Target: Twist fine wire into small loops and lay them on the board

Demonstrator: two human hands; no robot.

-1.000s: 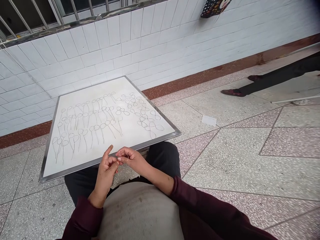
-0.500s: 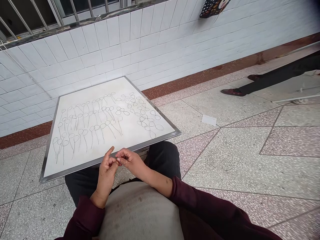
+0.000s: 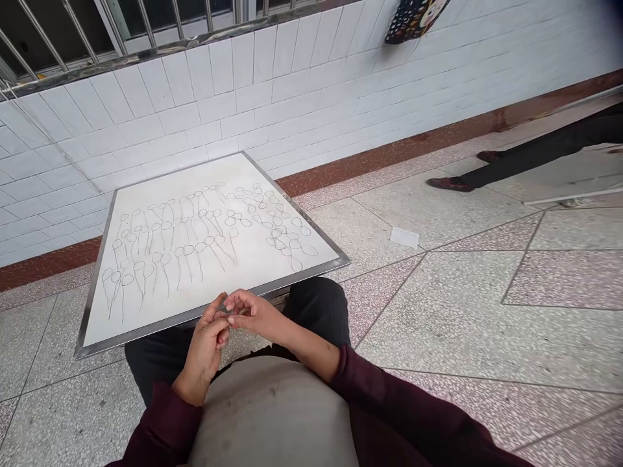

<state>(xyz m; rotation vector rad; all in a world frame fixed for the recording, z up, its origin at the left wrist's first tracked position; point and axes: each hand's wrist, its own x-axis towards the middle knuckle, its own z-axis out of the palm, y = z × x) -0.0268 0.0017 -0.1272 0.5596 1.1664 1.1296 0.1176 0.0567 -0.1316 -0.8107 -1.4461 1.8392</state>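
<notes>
My left hand and my right hand meet above my lap, at the near edge of the white board. Both have their fingertips pinched together around a thin wire, which is barely visible between them. Its full shape is hidden by the fingers. Long-tailed wire loops lie in three rows across the left and middle of the board. On its right side is a scattered group of wire pieces bent into rounded, double-loop shapes.
The board has a grey metal frame and lies across my knees, close to a white tiled wall. A white paper is on the speckled floor. At right, another person's legs stretch out. A patterned bag hangs on the wall.
My left index finger has bent down from its raised position toward the pinch. The wire loop that showed by my right fingers is now mostly hidden. Pieces on the board stay put.
</notes>
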